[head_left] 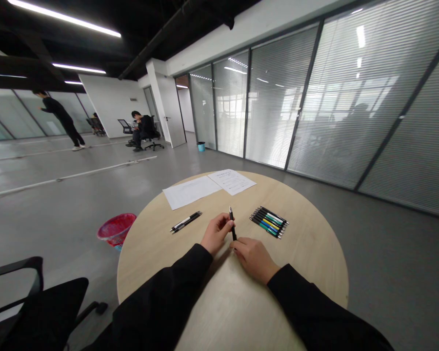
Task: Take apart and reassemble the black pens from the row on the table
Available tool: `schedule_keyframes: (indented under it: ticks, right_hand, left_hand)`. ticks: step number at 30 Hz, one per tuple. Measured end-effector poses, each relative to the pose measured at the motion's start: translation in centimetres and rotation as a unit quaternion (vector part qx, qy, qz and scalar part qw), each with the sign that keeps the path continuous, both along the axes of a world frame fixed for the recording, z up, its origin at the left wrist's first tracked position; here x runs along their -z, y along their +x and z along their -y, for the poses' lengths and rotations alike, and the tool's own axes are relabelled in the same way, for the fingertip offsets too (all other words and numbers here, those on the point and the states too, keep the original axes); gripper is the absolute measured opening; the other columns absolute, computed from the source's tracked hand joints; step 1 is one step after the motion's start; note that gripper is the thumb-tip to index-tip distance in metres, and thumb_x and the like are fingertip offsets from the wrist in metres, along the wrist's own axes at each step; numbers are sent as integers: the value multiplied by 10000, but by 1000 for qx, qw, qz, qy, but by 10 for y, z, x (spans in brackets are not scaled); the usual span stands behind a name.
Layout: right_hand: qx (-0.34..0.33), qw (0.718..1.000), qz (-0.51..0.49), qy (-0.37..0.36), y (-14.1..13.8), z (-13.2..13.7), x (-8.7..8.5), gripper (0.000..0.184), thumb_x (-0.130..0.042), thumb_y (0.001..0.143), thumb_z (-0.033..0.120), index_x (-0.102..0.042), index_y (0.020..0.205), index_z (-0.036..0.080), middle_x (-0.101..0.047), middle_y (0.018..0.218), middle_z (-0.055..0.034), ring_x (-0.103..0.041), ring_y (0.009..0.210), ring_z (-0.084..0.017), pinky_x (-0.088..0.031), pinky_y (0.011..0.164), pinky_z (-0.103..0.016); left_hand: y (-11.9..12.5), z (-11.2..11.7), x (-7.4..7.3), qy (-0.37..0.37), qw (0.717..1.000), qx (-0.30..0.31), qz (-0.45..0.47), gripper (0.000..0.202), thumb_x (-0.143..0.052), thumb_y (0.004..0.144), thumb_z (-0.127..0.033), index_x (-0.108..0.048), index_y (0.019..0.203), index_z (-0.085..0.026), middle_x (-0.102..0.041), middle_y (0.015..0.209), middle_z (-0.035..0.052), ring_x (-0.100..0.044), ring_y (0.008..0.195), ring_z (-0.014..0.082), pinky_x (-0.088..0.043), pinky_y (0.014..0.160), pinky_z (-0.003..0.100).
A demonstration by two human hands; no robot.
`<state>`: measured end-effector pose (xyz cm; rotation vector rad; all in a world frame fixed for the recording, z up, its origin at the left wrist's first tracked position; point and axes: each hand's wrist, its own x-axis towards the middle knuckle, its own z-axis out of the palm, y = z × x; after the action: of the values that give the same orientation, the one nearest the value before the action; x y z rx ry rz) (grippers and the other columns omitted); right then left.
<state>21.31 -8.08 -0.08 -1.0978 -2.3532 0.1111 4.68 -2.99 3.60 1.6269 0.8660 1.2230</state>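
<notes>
A black pen (232, 223) stands almost upright in my left hand (215, 234), gripped between the thumb and fingers over a round pale wood table (314, 253). My right hand (254, 259) rests on the tabletop, its fingertips at the pen's lower end. Whether they grip the pen is hidden. To the left lie a pair of black-and-white pens (186, 222). To the right, several coloured pens (269, 222) lie side by side. Beyond my hands are a plain white sheet (190, 191) and a printed sheet (231, 182).
A red waste bin (116, 230) stands left of the table, and a black chair (40, 297) sits at lower left. Far back, one person stands (60, 117) and another sits (144, 129). A glass partition with blinds (314, 97) runs along the right.
</notes>
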Motion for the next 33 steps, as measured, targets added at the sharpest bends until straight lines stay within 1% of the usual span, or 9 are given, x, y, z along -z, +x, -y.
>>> schedule_keyframes:
  ticks: [8, 16, 23, 33]
  right_hand:
    - [-10, 1000, -15, -2, 0, 1, -2, 229, -502, 874, 83, -630, 1017, 208, -637, 892, -37, -575, 833, -170, -377, 720, -262]
    - [-5, 1000, -2, 8, 0, 3, -6, 187, -471, 933, 136, -647, 967, 191, -641, 839, -45, -565, 772, -167, -352, 678, -265]
    - [-2, 1000, -9, 6, 1, 2, -4, 225, -486, 883, 90, -645, 1003, 195, -630, 862, -43, -562, 773, -162, -365, 687, -257]
    - [-12, 1000, -14, 6, 1, 0, 0, 212, -487, 899, 109, -638, 1018, 197, -634, 866, -46, -570, 793, -168, -378, 696, -259]
  left_hand:
    - [1, 2, -2, -1, 1000, -5, -1, 339, -666, 821, -480, -613, 864, -147, -604, 744, 13, -547, 691, 136, -464, 674, 270]
    - [1, -1, 2, -2, 1000, 2, -3, 339, -644, 840, -474, -612, 887, -140, -615, 757, 25, -552, 696, 135, -461, 673, 272]
    - [2, 2, 0, 0, 1000, 0, 1, 344, -658, 829, -484, -606, 871, -146, -620, 747, 24, -560, 693, 140, -462, 668, 275]
    - [2, 3, -3, -5, 1000, -3, 5, 337, -665, 818, -483, -612, 874, -155, -628, 740, 18, -557, 661, 130, -480, 652, 272]
